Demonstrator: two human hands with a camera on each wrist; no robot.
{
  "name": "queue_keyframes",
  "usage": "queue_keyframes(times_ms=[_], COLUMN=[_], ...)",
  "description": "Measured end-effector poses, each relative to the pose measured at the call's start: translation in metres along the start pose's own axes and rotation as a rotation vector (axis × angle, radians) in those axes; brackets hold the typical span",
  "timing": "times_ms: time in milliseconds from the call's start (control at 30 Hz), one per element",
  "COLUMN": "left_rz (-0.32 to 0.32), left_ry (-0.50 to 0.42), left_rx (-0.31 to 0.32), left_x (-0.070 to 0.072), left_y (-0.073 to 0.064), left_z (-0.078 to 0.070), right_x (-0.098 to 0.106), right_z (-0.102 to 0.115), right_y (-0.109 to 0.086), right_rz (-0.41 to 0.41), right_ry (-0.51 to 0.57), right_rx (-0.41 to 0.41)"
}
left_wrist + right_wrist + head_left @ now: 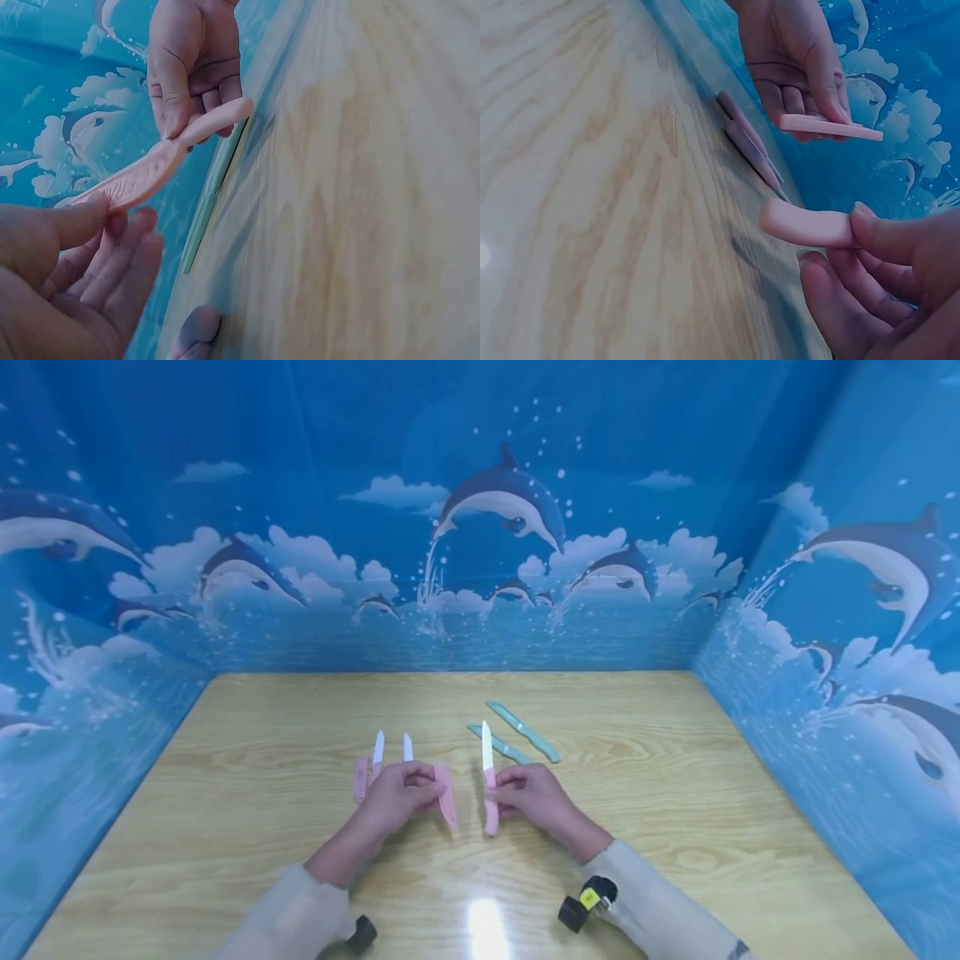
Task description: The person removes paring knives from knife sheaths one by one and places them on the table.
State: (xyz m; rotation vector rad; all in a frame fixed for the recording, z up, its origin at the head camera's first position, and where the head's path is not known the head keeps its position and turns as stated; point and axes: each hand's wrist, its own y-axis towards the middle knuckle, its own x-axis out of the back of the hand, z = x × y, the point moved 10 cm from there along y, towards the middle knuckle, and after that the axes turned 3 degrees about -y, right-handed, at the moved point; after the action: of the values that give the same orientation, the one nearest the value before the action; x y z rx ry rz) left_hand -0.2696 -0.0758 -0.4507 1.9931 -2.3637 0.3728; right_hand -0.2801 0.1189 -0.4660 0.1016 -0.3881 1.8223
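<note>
Low over the table, my left hand (399, 797) pinches a pink blade sheath (447, 802) between thumb and fingers. My right hand (536, 793) grips a knife (487, 750) by its pink handle, its bare white blade pointing away from me. A small gap separates sheath and knife in the head view. Seen from the right wrist, the pink handle (806, 225) lies between thumb and fingers, below the sheath (825, 129). Beside my left hand lie two more white-bladed knives (378, 747) (407, 747), handles partly hidden by that hand, and another pink sheath (361, 779).
Two green knives (523, 731) (501, 745) lie slanted on the wooden table (645, 827), just beyond my right hand. A blue dolphin-print curtain (450, 635) closes off the back and both sides. Light glares off the table's near edge.
</note>
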Motion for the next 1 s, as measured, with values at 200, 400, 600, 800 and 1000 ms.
queue_keyframes(times_ms=[200, 400, 600, 800, 1000], left_rz=[-0.068, -0.140, -0.202, -0.216, -0.189], left_ry=[0.127, 0.309, 0.513, 0.609, 0.707], left_rx=[-0.047, -0.114, -0.120, -0.110, -0.111], left_x=[0.011, 0.016, 0.017, 0.016, 0.012], left_y=[0.009, 0.018, 0.021, 0.022, 0.026], left_z=[-0.007, -0.013, -0.016, -0.016, -0.014], right_x=[-0.004, -0.017, -0.027, -0.034, -0.036], right_z=[0.008, 0.013, 0.013, 0.016, 0.014], right_y=[0.013, 0.026, 0.036, 0.043, 0.047], right_rz=[-0.024, -0.037, -0.045, -0.059, -0.080], right_ry=[-0.110, -0.177, -0.219, -0.256, -0.293], right_rx=[0.028, 0.040, 0.028, 0.024, -0.038])
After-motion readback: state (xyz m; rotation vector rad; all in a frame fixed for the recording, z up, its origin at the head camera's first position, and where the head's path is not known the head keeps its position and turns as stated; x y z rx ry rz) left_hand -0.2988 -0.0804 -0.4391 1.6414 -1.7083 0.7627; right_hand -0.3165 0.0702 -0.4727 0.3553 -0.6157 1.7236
